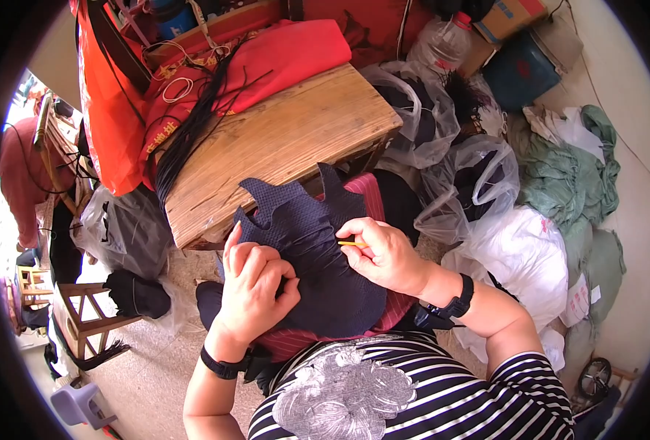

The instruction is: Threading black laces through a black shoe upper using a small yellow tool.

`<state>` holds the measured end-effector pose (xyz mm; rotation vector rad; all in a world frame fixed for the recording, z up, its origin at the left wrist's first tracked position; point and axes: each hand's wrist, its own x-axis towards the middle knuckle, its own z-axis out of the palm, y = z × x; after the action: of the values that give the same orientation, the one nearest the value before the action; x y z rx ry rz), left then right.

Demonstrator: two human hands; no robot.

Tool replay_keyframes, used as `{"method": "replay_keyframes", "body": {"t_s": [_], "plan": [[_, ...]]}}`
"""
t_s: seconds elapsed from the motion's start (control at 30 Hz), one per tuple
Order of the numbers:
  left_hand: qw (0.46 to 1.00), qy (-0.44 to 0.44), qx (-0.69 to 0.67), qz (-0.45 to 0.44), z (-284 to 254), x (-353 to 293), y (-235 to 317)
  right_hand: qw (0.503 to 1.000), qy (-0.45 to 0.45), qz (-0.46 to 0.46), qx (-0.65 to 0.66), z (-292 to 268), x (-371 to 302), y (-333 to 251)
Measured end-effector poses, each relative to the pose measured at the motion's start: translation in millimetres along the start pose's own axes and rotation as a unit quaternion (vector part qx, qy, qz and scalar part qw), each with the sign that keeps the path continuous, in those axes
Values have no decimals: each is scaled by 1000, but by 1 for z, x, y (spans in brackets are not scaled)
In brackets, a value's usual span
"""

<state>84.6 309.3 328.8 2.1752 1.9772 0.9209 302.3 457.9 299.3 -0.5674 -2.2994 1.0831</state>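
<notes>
A dark navy piece of textured fabric [332,290] with a notched, pointed far edge lies over my lap, on a red striped cloth [400,308]. My left hand [255,286] is closed at the left side of the fabric, its fingers curled and pinching the cloth. Between the thumb and fingers of my right hand [387,257] is a slim yellow tool [351,244], held against the fabric's right part. The tool's working end is too small to make out. Folds run across the fabric between both hands.
Just beyond my lap stands a wooden table [303,121], bearing a red cloth [296,62] and a bundle of black cords [193,139]. Clear plastic bags [479,180] and white sacks [523,253] crowd the right. A wooden stool [83,319] stands at left.
</notes>
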Motion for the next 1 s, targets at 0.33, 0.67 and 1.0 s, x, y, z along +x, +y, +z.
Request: {"method": "replay_keyframes", "body": {"t_s": [0.33,0.67,1.0], "plan": [[994,46,-87,-38,6,-19,-6,996,-36,63,51,-11,3,-6],[995,43,-60,-70,2,-24,-3,969,-126,-196,-76,-31,28,-2],[994,22,-50,-91,3,-25,1,898,-186,-317,-241,-42,22,-5]]}}
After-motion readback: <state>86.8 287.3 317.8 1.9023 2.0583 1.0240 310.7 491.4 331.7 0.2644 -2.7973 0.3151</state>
